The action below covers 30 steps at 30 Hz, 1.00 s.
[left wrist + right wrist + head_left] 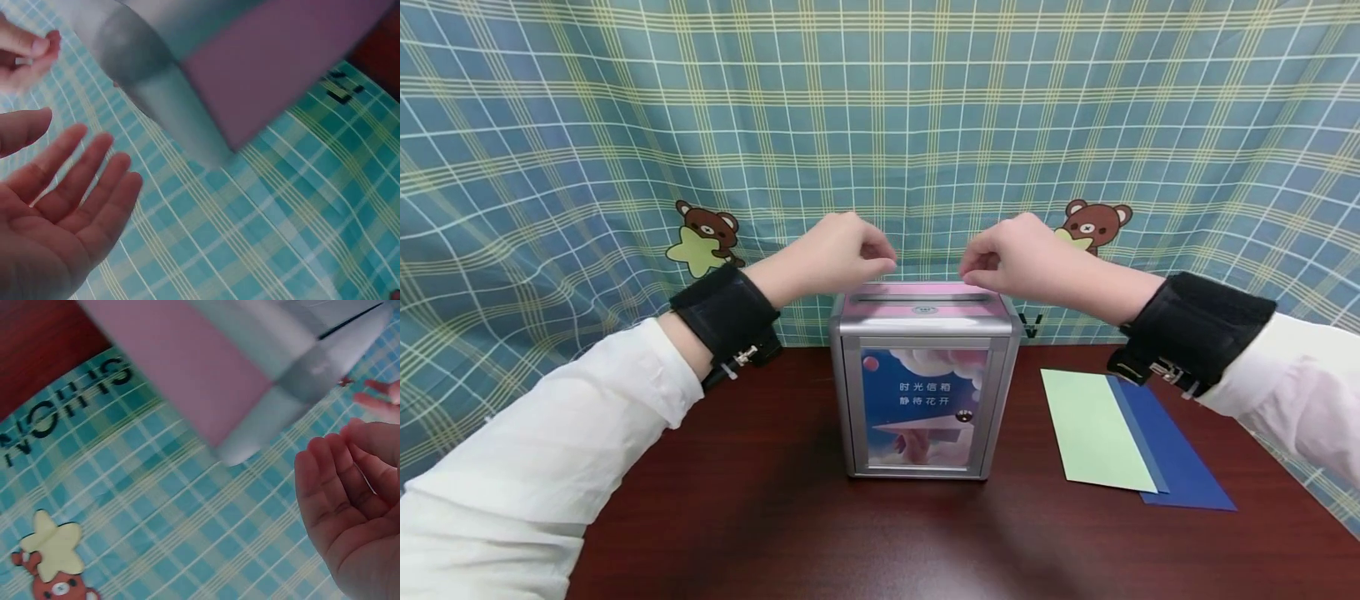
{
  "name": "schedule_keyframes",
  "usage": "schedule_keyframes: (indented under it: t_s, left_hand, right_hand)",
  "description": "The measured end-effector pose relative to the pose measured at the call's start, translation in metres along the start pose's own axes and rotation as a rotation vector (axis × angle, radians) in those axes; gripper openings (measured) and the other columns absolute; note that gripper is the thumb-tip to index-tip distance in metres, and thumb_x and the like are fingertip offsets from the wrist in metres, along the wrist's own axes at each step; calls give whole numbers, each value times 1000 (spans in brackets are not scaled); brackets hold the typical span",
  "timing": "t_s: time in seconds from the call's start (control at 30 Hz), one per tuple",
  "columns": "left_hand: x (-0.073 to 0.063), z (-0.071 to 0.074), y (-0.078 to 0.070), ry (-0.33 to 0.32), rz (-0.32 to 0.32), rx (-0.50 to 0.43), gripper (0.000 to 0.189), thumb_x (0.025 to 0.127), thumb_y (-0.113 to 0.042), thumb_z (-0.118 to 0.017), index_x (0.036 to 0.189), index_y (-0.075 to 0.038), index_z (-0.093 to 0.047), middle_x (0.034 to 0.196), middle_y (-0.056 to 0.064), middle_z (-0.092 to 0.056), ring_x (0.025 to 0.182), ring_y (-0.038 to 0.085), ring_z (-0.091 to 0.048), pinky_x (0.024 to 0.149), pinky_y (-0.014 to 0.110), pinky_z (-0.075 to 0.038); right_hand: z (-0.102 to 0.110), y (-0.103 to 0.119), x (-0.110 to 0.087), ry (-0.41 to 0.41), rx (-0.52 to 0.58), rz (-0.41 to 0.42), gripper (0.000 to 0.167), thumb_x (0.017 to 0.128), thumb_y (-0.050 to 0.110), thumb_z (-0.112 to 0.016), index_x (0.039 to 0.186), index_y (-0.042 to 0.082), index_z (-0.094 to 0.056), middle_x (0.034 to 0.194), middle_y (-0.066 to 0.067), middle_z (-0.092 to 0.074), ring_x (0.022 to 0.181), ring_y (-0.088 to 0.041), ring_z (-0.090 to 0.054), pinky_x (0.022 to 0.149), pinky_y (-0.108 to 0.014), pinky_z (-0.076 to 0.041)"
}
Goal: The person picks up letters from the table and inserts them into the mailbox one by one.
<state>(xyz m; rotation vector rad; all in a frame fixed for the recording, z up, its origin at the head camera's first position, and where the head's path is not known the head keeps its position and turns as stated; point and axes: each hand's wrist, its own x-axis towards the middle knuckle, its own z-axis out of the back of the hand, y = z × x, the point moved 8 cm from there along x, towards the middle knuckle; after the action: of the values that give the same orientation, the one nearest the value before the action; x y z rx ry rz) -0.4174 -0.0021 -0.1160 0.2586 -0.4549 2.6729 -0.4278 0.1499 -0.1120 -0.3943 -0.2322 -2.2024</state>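
Observation:
A silver-framed letter box (pixel 925 329) stands on the table, with a pink top, a slot across it and a paper-plane picture on its front. Above the box's left top edge hovers my left hand (pixel 844 254), fingers bent loosely, nothing held. My right hand (pixel 1026 257) is over the right top edge, also without anything in it. In the left wrist view the left hand (pixel 75 215) has its palm and fingers spread apart from the box (pixel 275 69). The right wrist view has the right hand's thumb near its relaxed fingers (pixel 312 478), beside the box (pixel 200 369).
On the dark red table (pixel 760 517), a light green sheet or envelope (pixel 1097 429) overlaps blue ones (pixel 1187 467) at the right. A plaid cloth (pixel 895 125) with bear figures hangs behind the box. Black bands (pixel 726 321) wrap both wrists.

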Motion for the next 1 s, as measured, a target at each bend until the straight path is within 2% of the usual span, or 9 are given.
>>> schedule_keyframes:
  t_s: [0.1, 0.23, 0.37, 0.43, 0.53, 0.6, 0.7, 0.8, 1.0]
  left_hand:
    - [-10, 0, 21, 27, 69, -3, 35, 88, -7, -54, 122, -5, -61, 119, 9, -64, 112, 21, -57, 95, 36, -45]
    - [-28, -8, 52, 85, 119, 25, 59, 79, 3, -52, 138, -1, -44, 138, 15, -49, 127, 30, -45, 96, 41, -43]
    - [-48, -33, 77, 177, 162, 21, 71, 78, 1, -60, 143, 5, -32, 143, 22, -41, 130, 36, -40, 102, 48, -39]
    - [-58, -51, 85, 238, 199, -30, 76, 77, -2, -63, 144, 8, -27, 144, 25, -39, 131, 38, -39, 105, 49, -35]
    - [-73, -78, 89, 301, 244, -144, 83, 75, -6, -68, 144, 8, -25, 143, 25, -39, 130, 38, -40, 104, 49, -37]
    - [-83, -94, 89, 316, 263, -239, 86, 75, -9, -73, 145, 4, -26, 145, 23, -38, 131, 37, -38, 104, 49, -36]
    - [-95, -115, 90, 315, 326, -294, 92, 72, -21, -81, 144, 4, -29, 144, 22, -39, 131, 36, -38, 104, 50, -36]
    - [-104, -135, 91, 314, 390, -321, 95, 70, -30, -82, 142, 6, -32, 142, 22, -41, 130, 34, -40, 102, 50, -37]
    - [-108, -159, 78, 264, 382, -499, 88, 71, -29, -83, 142, -4, -36, 137, 13, -49, 123, 26, -46, 101, 50, -38]
  right_hand:
    - [1, -15, -12, -14, -13, -41, 5, 86, 12, -67, 85, 12, -72, 77, -1, -69, 71, -14, -63, 67, -36, -51]
    - [-2, -39, -27, -16, -15, -88, 4, 85, 12, -68, 86, 10, -72, 75, -1, -69, 68, -15, -62, 64, -36, -50]
    - [-11, -65, -41, 5, -26, -151, 6, 84, 13, -70, 86, 8, -72, 73, -1, -68, 64, -15, -61, 59, -34, -47]
    - [-17, -79, -48, 35, -29, -195, 10, 84, 15, -70, 88, 6, -72, 74, -1, -68, 63, -14, -59, 57, -32, -46]
    - [-27, -98, -60, 92, -17, -272, 17, 86, 19, -68, 92, 4, -72, 73, -2, -68, 62, -14, -58, 56, -31, -43]
    - [-35, -111, -68, 127, -3, -320, 21, 86, 21, -67, 93, 2, -71, 75, -3, -69, 64, -16, -59, 56, -33, -44]
    - [-47, -129, -82, 174, 36, -402, 26, 86, 25, -67, 93, 0, -69, 75, -4, -68, 66, -18, -60, 57, -34, -45]
    - [-60, -146, -97, 219, 98, -480, 33, 86, 29, -67, 95, -3, -67, 73, -7, -67, 63, -19, -59, 55, -35, -46]
    - [-90, -177, -125, 319, 165, -604, 62, 87, 40, -63, 114, -15, -54, 100, -29, -62, 55, -16, -61, 58, -36, -52]
